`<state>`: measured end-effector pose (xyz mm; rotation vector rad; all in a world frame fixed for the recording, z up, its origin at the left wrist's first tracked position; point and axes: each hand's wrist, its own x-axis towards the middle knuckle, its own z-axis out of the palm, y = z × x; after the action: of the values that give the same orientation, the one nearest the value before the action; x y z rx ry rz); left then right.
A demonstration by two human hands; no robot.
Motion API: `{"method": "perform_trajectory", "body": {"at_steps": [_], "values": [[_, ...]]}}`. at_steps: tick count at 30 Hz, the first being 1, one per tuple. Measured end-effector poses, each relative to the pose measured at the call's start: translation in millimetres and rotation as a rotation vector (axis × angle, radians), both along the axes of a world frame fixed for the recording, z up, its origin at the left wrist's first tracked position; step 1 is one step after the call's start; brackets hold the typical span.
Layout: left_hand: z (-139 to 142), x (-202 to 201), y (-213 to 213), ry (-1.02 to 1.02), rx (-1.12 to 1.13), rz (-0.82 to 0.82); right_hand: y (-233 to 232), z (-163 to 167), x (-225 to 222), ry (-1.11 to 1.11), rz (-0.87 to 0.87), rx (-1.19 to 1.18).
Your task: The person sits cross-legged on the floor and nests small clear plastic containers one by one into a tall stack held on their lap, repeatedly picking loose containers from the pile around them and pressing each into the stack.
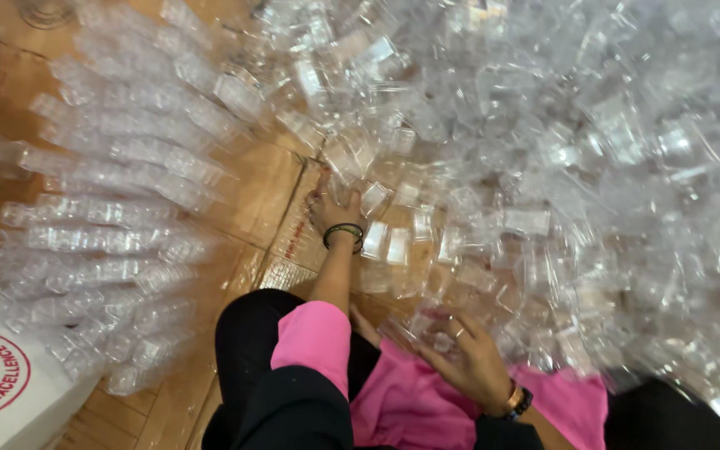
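Presently: left hand (332, 210) fingers reaching open into loose clear-container heap (543, 167) at floor (252, 192) centre; right hand (468, 358) gripping small clear container (427, 333). Risk: heap sliding into stacked rows (110, 233), toppling them.

To my left, long stacked columns of clear plastic containers (102, 242) lie on their sides in rough rows, fanned across the flattened brown cardboard sheets (252, 192) that cover the floor. A white bag with a round red emblem (2, 392) stands at the lower left corner, just beside the nearest stacks. My pink garment (410, 400) spreads over my lap, with black trousers (260, 375) covering my bent knee just below the cardboard's edge.
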<state>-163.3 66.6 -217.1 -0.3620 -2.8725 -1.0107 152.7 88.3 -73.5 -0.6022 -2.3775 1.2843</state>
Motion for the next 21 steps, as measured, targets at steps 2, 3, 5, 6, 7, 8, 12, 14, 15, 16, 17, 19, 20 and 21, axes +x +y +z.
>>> {"method": "perform_trajectory", "body": {"at_steps": [2,3,5,6,7,8,12,14,15,16,17,19,20,21], "values": [[-12,30,4,-0.075,0.092,-0.065,2,9,8,0.005,-0.029,0.057],[-19,48,8,-0.127,0.156,-0.11,3,14,12,0.003,-0.043,0.086],[-29,72,13,-0.198,0.204,-0.125,7,25,19,0.075,-0.09,0.155],[-33,79,14,-0.215,0.186,-0.099,11,30,23,0.113,-0.113,0.189],[-34,82,14,-0.227,0.171,-0.073,16,35,25,0.087,-0.154,0.194],[-33,82,11,-0.16,0.175,-0.103,22,39,29,0.064,-0.195,0.196],[-20,66,-19,-0.22,0.44,-0.16,47,52,46,0.153,-0.342,0.421],[-10,72,-34,-0.559,0.829,-0.133,45,49,49,0.163,-0.45,-0.121],[-6,80,-40,-0.786,1.093,-0.099,40,45,50,0.168,-0.491,-0.395],[-2,91,-47,-1.016,1.352,-0.05,32,39,48,0.212,-0.452,-0.525],[1,104,-51,-1.01,1.21,-0.091,18,30,42,0.257,-0.41,-0.657],[2,133,-55,-0.985,0.933,-0.176,-3,14,36,0.336,-0.409,-0.817],[3,137,-62,-0.773,0.794,-0.279,-9,6,34,0.372,-0.453,-0.842],[3,138,-68,-0.557,0.655,-0.377,-12,0,37,0.409,-0.497,-0.863]]}}
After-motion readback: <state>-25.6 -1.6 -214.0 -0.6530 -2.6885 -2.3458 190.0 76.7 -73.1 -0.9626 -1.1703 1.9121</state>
